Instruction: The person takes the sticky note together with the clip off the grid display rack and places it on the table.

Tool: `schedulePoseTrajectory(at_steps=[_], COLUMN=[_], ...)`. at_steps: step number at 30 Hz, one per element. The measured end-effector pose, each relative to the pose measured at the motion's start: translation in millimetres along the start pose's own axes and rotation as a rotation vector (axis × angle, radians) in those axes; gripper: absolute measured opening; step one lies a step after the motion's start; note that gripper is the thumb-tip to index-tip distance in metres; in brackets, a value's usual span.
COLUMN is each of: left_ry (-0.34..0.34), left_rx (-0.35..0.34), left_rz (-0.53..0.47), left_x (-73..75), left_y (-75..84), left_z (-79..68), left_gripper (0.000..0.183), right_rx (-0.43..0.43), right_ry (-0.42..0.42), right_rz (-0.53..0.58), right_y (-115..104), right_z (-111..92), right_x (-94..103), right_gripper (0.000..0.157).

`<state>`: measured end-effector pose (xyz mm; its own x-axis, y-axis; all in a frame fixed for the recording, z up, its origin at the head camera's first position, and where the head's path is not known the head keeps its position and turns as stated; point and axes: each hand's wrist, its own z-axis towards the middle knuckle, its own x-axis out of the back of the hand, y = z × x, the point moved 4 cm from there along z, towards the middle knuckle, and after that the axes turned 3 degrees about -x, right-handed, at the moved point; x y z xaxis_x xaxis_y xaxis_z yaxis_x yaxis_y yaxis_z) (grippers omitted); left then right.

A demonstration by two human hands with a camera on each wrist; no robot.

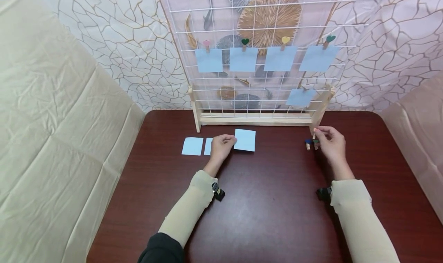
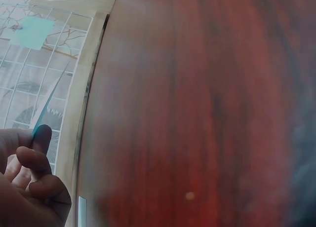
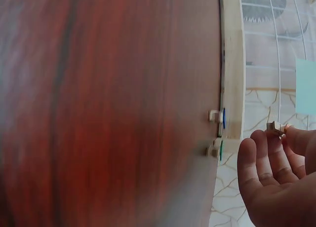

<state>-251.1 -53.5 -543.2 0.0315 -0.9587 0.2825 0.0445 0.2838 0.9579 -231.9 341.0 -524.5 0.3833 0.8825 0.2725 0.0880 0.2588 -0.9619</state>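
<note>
in the head view, a blue paper square is held at the middle of the table, just near of the wooden stand, its left edge pinched by the left hand. it looks thin and very light, so it will probably flex easily and crease if squeezed hard; a light hold at an edge or corner seems best. the left forearm slants from the near left toward the far middle, the hand partly covering a second sheet; a third sheet lies farther left. the right forearm comes from the near right, leaning left as it goes far, and the right hand pinches a small clothespin by the stand's right foot, close to a blue-topped clothespin and a green-topped one. in the left wrist view, the paper square shows nearly edge-on, clamped between thumb and forefinger, the other fingers bent inward. in the right wrist view, thumb and fingertip meet on the clothespin, its wooden end sticking out, the little finger held apart; it looks hard and light, small enough to twist away, so the tail ends would likely give the surest hold.
</note>
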Motion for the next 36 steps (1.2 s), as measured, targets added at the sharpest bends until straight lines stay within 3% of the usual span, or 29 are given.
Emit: schedulePoseTrajectory(at_steps=[17, 30, 36], left_ry=[-0.001, -0.018, -0.013], left_rx=[0.065, 0.112, 0.04], left_rz=[0.054, 0.06, 0.163], left_x=[7.1, 10.0, 11.2], left_y=[-7.3, -10.9, -8.2], left_z=[-6.6, -9.7, -10.8], left_gripper=[0.019, 0.019, 0.018], right_rx=[-0.099, -0.216, -0.236], right_ry=[-0.008, -0.045, -0.072], right_rz=[0.028, -0.068, -0.158], right_y=[19.4, 21.8, 22.6], right_z=[4.8, 2.9, 2.8], right_x=[32.1, 38.5, 38.0], right_gripper=[0.01, 0.022, 0.041])
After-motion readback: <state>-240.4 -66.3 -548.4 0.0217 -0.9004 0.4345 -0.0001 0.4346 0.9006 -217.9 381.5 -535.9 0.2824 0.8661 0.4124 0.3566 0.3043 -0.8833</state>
